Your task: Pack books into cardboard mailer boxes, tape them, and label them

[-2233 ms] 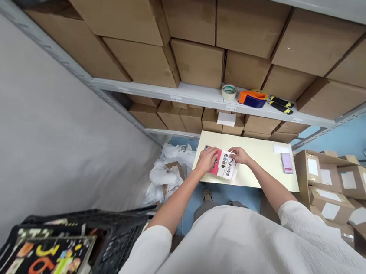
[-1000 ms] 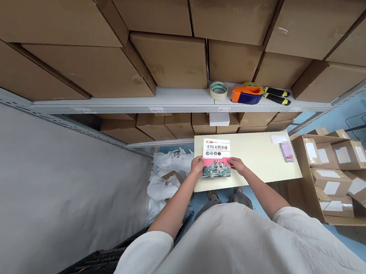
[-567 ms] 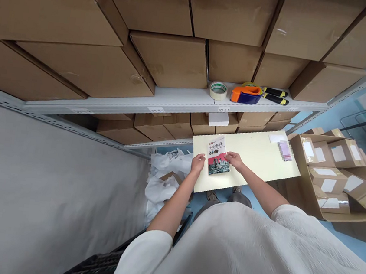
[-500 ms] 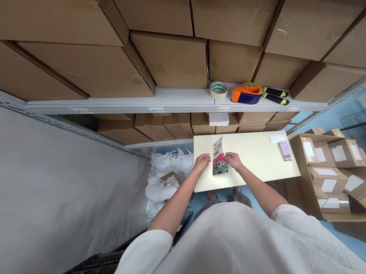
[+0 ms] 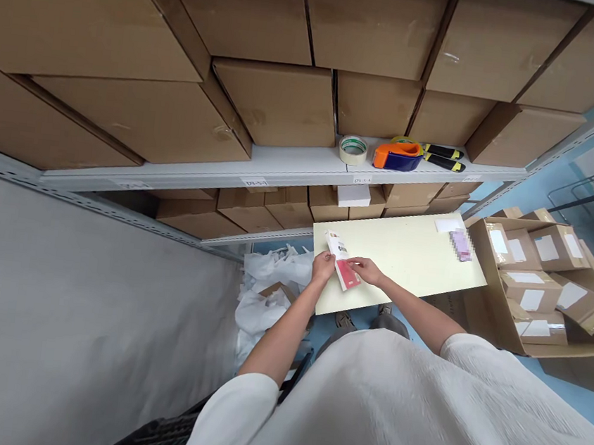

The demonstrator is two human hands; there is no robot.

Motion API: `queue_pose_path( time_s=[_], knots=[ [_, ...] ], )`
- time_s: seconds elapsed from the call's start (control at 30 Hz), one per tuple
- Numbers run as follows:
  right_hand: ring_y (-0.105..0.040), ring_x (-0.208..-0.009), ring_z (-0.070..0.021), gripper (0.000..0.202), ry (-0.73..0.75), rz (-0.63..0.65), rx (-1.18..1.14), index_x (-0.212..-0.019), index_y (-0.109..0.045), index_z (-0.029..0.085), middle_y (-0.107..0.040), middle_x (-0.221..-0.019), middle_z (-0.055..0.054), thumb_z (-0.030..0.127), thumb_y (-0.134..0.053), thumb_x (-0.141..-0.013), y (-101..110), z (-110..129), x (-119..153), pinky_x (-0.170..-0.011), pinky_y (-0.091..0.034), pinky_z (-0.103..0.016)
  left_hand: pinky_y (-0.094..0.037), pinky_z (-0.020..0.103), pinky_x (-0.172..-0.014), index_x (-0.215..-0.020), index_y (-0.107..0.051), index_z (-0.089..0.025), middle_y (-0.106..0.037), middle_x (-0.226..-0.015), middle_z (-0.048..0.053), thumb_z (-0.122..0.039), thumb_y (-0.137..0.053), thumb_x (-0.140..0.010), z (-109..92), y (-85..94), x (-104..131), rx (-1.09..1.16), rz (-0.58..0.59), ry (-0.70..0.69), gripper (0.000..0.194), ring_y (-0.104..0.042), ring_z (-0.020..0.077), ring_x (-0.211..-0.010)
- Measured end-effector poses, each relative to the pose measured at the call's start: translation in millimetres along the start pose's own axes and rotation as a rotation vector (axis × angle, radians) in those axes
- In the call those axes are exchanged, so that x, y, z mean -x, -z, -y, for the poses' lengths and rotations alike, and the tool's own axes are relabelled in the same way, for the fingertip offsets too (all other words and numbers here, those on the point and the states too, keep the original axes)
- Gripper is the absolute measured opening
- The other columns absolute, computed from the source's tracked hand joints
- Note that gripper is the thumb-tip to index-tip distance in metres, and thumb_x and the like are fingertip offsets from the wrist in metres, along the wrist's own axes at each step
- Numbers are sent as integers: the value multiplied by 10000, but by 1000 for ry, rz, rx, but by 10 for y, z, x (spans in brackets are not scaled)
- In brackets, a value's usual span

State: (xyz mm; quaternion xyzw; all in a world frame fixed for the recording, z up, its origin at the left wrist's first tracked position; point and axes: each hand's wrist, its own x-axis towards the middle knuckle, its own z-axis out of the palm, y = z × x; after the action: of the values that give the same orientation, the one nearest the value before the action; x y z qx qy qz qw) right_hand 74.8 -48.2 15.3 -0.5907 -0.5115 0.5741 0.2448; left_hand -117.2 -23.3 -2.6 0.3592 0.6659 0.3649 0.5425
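A thin book [image 5: 346, 270] with a white and red cover is held tilted above the pale yellow tabletop [image 5: 404, 255]. My left hand [image 5: 323, 266] is closed on its left edge, the fingers curled. From the other side my right hand [image 5: 367, 269] holds the right edge, its fingertips reaching over the cover. The cover's print is too small to read.
A pixelated purple item [image 5: 461, 245] and a white sheet [image 5: 448, 226] lie at the table's right end. Behind, the shelf [image 5: 293, 158] bears cartons, a tape roll [image 5: 353, 150], an orange tape dispenser [image 5: 397, 155] and cutters [image 5: 444, 161]. Right stands an open carton [image 5: 491, 292] of small boxes.
The book has been turned: its picture side no longer shows, and a white and red side faces up. It has shifted slightly left, and my left hand has closed on its edge.
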Motion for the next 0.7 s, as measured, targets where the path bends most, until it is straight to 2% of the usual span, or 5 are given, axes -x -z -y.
queue_pose_path(
  time_s=[0.17, 0.37, 0.43, 0.53, 0.7],
  knots=[
    [-760, -1077, -258, 263, -187, -217, 46, -1122, -768, 230, -798, -1218, -81, 334, -729, -884, 187, -69, -60, -945, -595, -354, -595, 341, -865, -890, -739, -201, -822, -975, 102, -305, -674, -855, -25, 132, -3, 46, -19, 6, 128, -755, 251, -936],
    [-786, -941, -278, 183, -304, -216, -60, -917, -712, 220, -814, -1006, -90, 339, -806, -814, 258, -105, -52, -786, -619, -340, -586, 319, -806, -881, -720, -204, -823, -992, 95, -323, -661, -863, 16, 233, -18, 92, -58, 23, 134, -739, 228, -880],
    [-785, -875, -263, 204, -313, -204, -125, -860, -672, 223, -808, -956, -88, 347, -827, -808, 239, -99, -41, -714, -620, -323, -582, 317, -798, -865, -722, -206, -818, -971, 93, -328, -653, -865, 41, 257, -21, 79, -64, 27, 141, -740, 232, -885],
    [-779, -815, -242, 269, -302, -254, -227, -936, -626, 238, -800, -955, -74, 379, -828, -828, 214, -56, -37, -632, -617, -314, -585, 331, -805, -864, -723, -204, -804, -936, 93, -339, -662, -859, 66, 278, -35, 43, -68, 80, 149, -749, 242, -885],
    [-780, -781, -247, 370, -219, -242, -279, -1006, -562, 268, -792, -900, -36, 479, -820, -844, 155, 91, -78, -616, -628, -334, -596, 332, -873, -1036, -738, -198, -807, -1056, 116, -306, -723, -843, -3, 207, -54, 30, -98, 100, 222, -775, 229, -967]
  ],
)
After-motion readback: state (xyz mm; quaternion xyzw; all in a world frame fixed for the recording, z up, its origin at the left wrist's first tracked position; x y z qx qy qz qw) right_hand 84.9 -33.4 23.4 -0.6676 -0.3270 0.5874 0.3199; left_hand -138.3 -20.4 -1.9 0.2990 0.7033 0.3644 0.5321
